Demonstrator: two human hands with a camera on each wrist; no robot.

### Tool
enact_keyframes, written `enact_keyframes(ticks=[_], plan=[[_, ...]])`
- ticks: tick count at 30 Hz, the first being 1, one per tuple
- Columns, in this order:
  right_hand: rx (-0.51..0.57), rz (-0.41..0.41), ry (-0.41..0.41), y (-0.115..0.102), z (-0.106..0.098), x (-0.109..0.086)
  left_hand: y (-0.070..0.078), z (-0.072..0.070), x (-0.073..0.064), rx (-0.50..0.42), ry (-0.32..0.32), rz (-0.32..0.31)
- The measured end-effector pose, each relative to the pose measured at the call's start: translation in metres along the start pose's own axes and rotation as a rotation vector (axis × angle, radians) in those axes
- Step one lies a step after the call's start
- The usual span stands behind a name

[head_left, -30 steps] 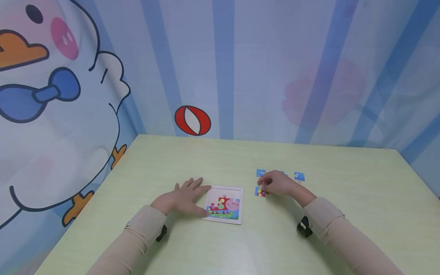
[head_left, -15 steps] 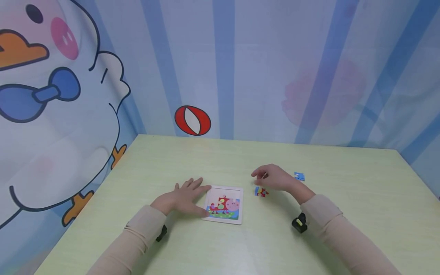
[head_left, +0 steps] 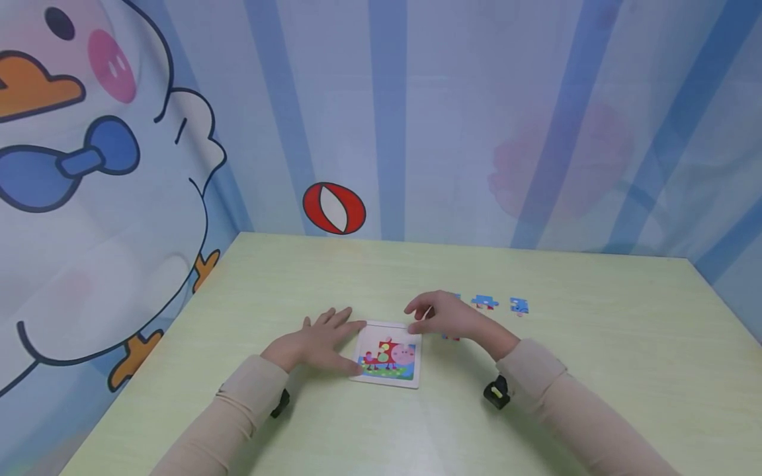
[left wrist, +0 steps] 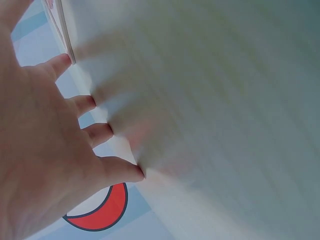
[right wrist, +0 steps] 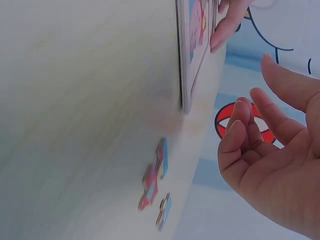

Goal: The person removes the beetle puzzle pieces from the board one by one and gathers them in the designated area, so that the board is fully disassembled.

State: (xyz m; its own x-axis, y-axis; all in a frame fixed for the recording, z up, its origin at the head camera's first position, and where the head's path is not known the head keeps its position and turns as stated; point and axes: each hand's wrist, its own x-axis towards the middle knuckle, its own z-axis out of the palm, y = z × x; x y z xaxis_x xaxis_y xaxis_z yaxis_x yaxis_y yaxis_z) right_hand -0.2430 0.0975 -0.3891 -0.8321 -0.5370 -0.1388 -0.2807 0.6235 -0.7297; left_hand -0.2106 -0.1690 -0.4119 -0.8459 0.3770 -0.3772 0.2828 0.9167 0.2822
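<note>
We have the puzzle tray (head_left: pixel 372 335) on the counter (head_left: pixel 357 439) between our spread left grip (head_left: pixel 313 347), touching its left edge, and our right grip (head_left: pixel 448 314) — loosely curled, seemingly empty — near its far right corner, nearer the loose pieces (head_left: pixel 485 300).

Head view: bright, diffuse light, approx. even; faint glare on near tabletop (head_left: pixel 417 430), soft shadows beside sleeves (head_left: pixel 238 410). L. wrist view: dimmer, w/ blurred shadows off L. hand (left wrist: pixel 55 140). R. wrist view: puzzle pcs. (right wrist: pixel 150 186) slightly soft
</note>
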Motion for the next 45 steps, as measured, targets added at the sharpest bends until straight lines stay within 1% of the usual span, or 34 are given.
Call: enact_keyframes(ticks=[4,9,16,21,24,27,36,45], plan=[[0.004,-0.024,-0.028,-0.007,0.009,0.003,-0.001,0.001,0.002,0.007,0.002,0.000],[0.009,-0.031,-0.057,-0.015,0.018,0.005,-0.002,0.001,0.002,0.017,0.005,0.014],[0.031,0.011,-0.089,-0.017,0.032,0.011,-0.003,0.001,0.003,0.019,0.002,0.015],[0.038,0.037,-0.109,-0.019,0.037,0.011,-0.003,0.001,0.002,0.010,-0.002,0.014],[0.035,0.045,-0.113,-0.019,0.039,0.012,-0.002,0.001,0.002,0.011,-0.003,0.013],[0.033,0.033,-0.111,-0.017,0.042,0.013,-0.002,0.000,0.002,0.012,-0.004,0.013],[-0.032,0.005,-0.098,-0.017,0.049,0.013,-0.003,0.000,0.000,0.002,-0.004,0.035],[-0.069,0.045,-0.103,-0.020,0.051,0.013,-0.003,0.000,0.001,0.000,0.002,0.031]])
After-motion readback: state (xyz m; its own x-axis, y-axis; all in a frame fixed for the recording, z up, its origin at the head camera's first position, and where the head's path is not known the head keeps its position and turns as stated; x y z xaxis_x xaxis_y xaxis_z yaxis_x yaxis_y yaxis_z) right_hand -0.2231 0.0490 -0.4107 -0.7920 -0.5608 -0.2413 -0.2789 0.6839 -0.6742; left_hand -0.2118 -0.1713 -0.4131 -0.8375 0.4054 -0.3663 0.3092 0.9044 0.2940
